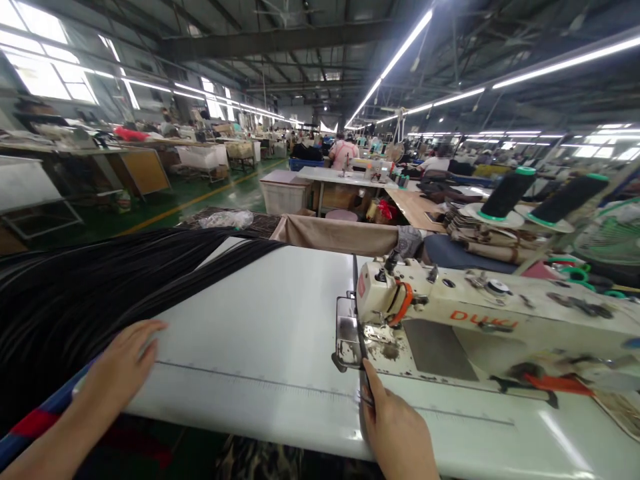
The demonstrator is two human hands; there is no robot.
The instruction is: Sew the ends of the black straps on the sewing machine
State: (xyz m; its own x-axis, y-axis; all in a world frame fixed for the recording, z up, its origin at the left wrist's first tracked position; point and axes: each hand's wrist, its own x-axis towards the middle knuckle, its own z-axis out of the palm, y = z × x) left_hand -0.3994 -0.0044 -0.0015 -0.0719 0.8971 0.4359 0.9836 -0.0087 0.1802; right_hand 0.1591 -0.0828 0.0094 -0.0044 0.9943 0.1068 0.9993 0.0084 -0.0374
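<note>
A narrow black strip [362, 343] runs beside the needle end of a white sewing machine [480, 313], across its metal plate and on to the table's far edge. My right hand [397, 427] is closed on the near end of this strip, with the index finger stretched along it. To the left, my left hand [125, 363] is over the table edge, fingers apart and nothing visible in them. Beside it lies a large heap of long black strips [55, 300], some trailing over the white tabletop [250, 313]. The needle tip is too small to make out.
A printed ruler line [260, 380] crosses the near tabletop. Behind the table stands a beige cloth-lined bin [340, 235]. Two black thread cones [507, 195] rise at the right, near a green fan [613, 233]. A person in pink [344, 153] sits farther back.
</note>
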